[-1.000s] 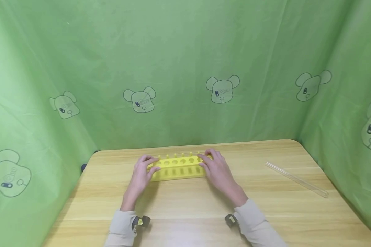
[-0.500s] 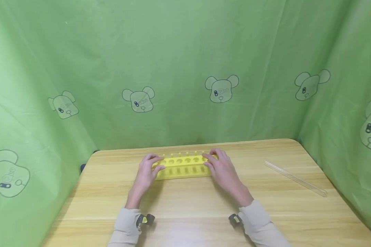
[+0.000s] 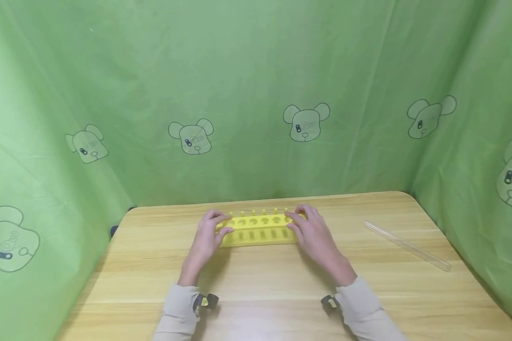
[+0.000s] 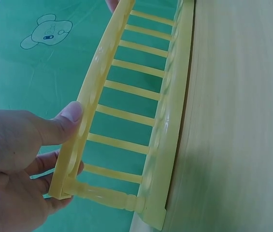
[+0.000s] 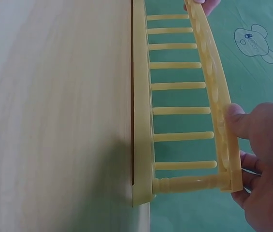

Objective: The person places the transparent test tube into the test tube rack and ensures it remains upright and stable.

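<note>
- Head view: a long yellow plastic test-tube rack (image 3: 258,229) with a row of round holes stands on the pale wooden counter (image 3: 256,289), towards its far edge. The left hand (image 3: 210,235) grips the rack's left end and the right hand (image 3: 313,234) grips its right end, fingers curled over the top. A clear glass tube (image 3: 407,246) lies well apart to the right, before a green curtain printed with bear faces (image 3: 256,94).
- Left wrist view: the left hand (image 4: 15,164) pinches the end of the rack (image 4: 126,121), thumb on the holed top plate and fingers behind it (the base rests on the counter (image 4: 242,116)).
- Right wrist view: the right hand (image 5: 264,164) holds the other end of the rack (image 5: 184,111) the same way, thumb pressed on the top plate.
</note>
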A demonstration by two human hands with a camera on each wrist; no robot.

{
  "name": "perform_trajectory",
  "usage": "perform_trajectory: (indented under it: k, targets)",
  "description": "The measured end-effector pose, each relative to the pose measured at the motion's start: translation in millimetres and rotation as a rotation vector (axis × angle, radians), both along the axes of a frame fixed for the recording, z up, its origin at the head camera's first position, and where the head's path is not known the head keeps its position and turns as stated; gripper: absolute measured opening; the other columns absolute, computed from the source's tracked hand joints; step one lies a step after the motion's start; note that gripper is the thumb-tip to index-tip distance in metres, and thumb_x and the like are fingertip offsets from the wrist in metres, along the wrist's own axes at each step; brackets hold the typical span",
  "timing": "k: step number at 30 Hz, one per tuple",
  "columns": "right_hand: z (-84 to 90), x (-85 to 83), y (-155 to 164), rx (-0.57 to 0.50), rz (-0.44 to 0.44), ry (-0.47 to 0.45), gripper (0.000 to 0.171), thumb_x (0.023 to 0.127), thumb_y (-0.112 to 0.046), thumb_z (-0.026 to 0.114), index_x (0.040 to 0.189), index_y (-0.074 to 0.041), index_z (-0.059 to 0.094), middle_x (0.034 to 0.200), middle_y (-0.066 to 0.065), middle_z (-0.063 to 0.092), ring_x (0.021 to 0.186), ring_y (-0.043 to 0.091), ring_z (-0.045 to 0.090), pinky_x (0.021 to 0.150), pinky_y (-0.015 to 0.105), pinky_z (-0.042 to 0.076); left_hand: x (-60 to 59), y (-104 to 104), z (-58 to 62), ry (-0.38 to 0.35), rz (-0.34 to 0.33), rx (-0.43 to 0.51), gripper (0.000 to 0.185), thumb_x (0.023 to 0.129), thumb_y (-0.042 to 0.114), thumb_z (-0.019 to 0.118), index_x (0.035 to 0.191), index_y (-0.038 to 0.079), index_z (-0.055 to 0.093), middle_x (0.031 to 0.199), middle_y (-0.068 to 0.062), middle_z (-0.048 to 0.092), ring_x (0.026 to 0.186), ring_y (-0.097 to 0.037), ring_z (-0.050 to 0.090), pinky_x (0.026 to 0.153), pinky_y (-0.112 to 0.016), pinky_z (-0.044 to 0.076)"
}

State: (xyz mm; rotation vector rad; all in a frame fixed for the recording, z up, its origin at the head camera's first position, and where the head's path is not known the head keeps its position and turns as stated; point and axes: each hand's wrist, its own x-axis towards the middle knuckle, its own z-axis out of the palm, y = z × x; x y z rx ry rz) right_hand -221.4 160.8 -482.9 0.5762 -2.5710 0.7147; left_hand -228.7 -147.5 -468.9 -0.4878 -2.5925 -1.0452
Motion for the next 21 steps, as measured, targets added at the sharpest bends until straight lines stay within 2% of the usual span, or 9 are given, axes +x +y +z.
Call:
perform_trajectory:
  k: [21]
  targets:
    - [4.2, 0.5, 19.7, 0.011, 0.008, -0.037, 0.035, 0.101, -0.017, 0.066, 0.134, -0.005, 0.065, 0.126, 0.019, 0.056, 0.119, 0.037, 0.052, 0.103, 0.055, 0.046, -2.9, 17.3, -1.5, 0.025, -0.026, -0.013, 0.037, 0.086, 0.012, 0.081, 0.120, 0.000, 0.072, 0.116, -0.012, 0.063, 0.110, -0.029, 0.061, 0.099, -0.039, 0.055]
